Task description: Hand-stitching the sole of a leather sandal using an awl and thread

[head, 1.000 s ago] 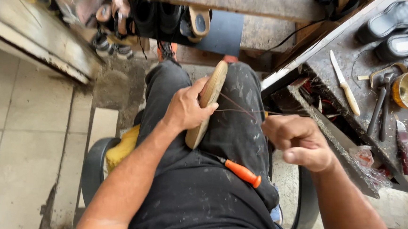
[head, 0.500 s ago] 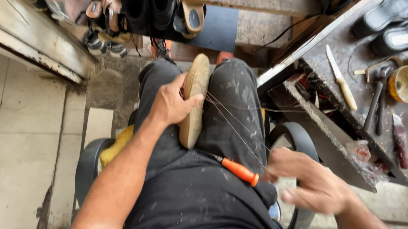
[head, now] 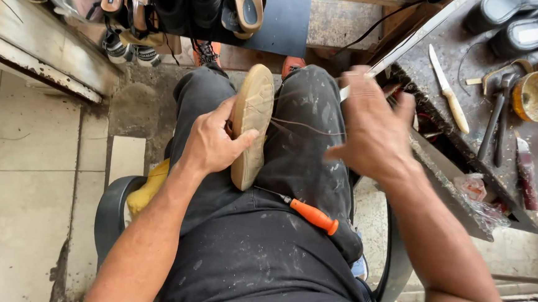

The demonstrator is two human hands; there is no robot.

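Gripping a tan shoe sole [head: 252, 125], the left hand [head: 210, 142] was clamped around its left edge, thumb across the flat face, fingers hidden behind. Sole stood on edge in the person's lap, between the thighs of paint-flecked black trousers [head: 244, 249], toe end pointing away from the body. Left of the lap: tiled floor [head: 24, 186], a black chair rim [head: 113, 213] and a yellow cloth [head: 148, 187] tucked beside the left thigh. Along the top edge, sandals and shoes [head: 166, 8] hung crowded under a ledge. Thin thread [head: 308, 127] ran from the sole's right side toward the right hand [head: 373, 129]. That hand was raised and motion-blurred, palm away, fingers curled; whether it pinched the thread I cannot tell. An awl with an orange handle [head: 312, 214] lay on the right thigh, just below the sole's near end, untouched. On the worktop [head: 448, 62] at the right: a knife with a pale handle [head: 450, 89] near its left edge, then a dark hammer [head: 495, 118], a yellow-stained round pot [head: 535, 96], and a reddish tool [head: 526, 173] toward the near edge. Black slip-on shoes [head: 526, 23] sat at the far right corner. Crumpled clear plastic [head: 478, 195] lay at the worktop's near edge.
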